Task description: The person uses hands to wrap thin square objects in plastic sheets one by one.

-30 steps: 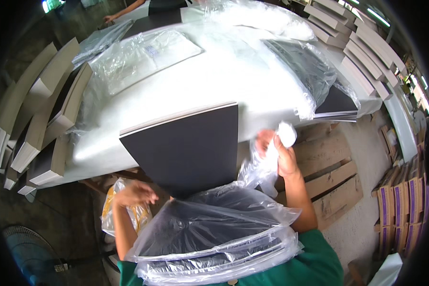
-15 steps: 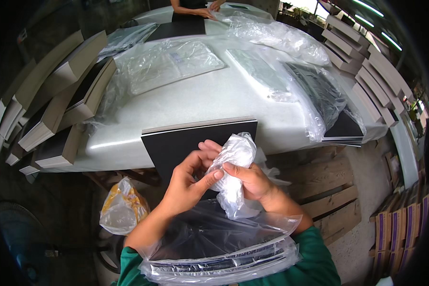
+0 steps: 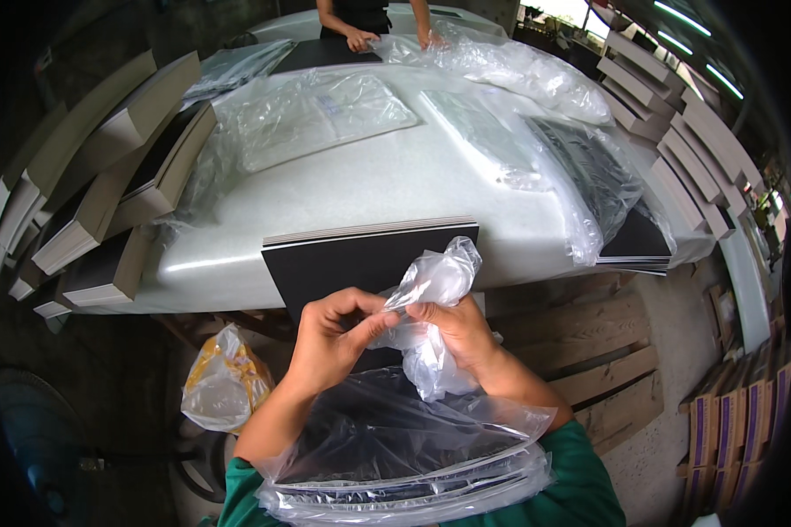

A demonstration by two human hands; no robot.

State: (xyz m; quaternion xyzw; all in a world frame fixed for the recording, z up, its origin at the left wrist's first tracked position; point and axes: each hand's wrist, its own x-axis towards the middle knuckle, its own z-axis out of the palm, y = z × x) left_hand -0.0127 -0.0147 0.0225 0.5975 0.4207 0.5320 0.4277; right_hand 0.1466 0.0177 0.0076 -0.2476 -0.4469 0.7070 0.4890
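Note:
Between my hands is a crumpled clear plastic bag (image 3: 435,279). My right hand (image 3: 461,332) is closed around its middle, thumb on top. My left hand (image 3: 338,338) pinches a fold at the bag's left side between thumb and fingers. Just beyond them, a stack of black boards (image 3: 351,263) with pale edges leans upright against the table's front edge; its lower part is hidden by my hands. Against my body lies a pile of flat clear plastic bags (image 3: 413,448), covering part of my green sleeves.
The table (image 3: 325,189) has a white plastic cover. Thick board stacks (image 3: 105,211) stand left, more (image 3: 694,167) right. Bagged black boards (image 3: 598,184) lie at the right edge. Across the table a person's hands (image 3: 360,39) handle plastic. Wooden pallet (image 3: 602,351) and a tied-looking bag (image 3: 224,382) are below.
My left fingers have closed from a loose spread into a pinch on the bag, which has opened out slightly. Across the table, the other person's hands have moved apart.

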